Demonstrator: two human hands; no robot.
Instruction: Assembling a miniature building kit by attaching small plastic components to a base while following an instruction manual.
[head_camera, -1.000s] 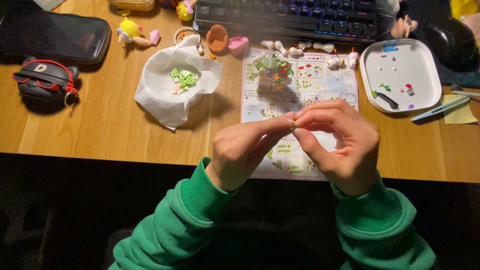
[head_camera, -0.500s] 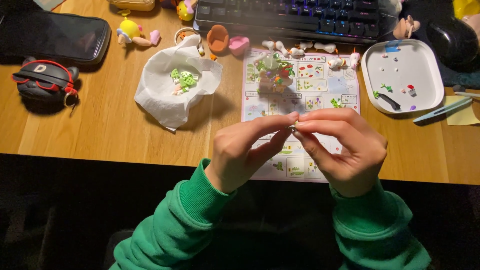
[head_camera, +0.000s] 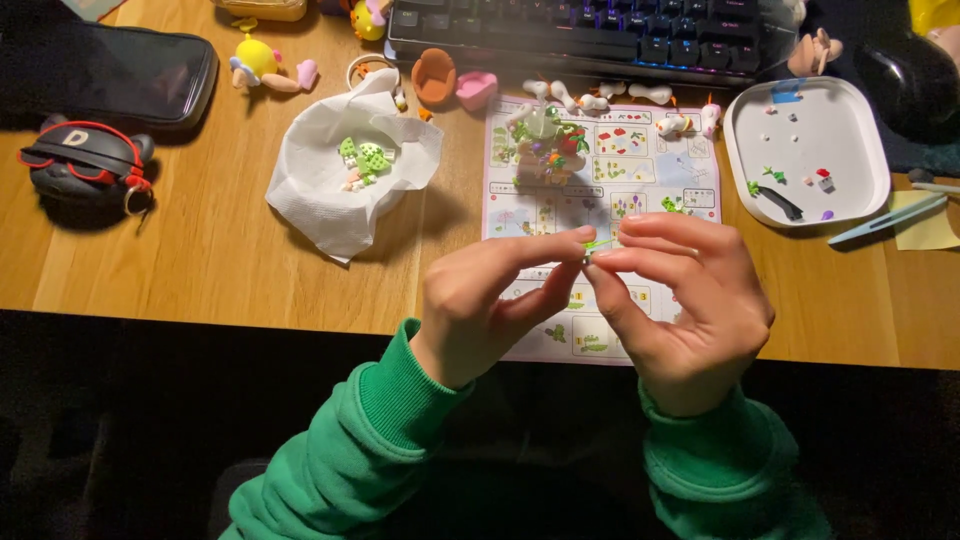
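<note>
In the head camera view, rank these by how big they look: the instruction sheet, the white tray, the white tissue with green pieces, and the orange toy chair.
1. Instruction sheet, though the hands cover part of it.
2. and 3. White tissue and white tray: too alike to rank.
4. Orange toy chair, clearly smallest.

A tiny green piece (head_camera: 598, 244), thin like a small stem or leaf, is pinched between the fingertips of the left hand (head_camera: 480, 305) and the right hand (head_camera: 690, 300). It sits just above the instruction sheet (head_camera: 600, 190), near the table's front edge.
</note>
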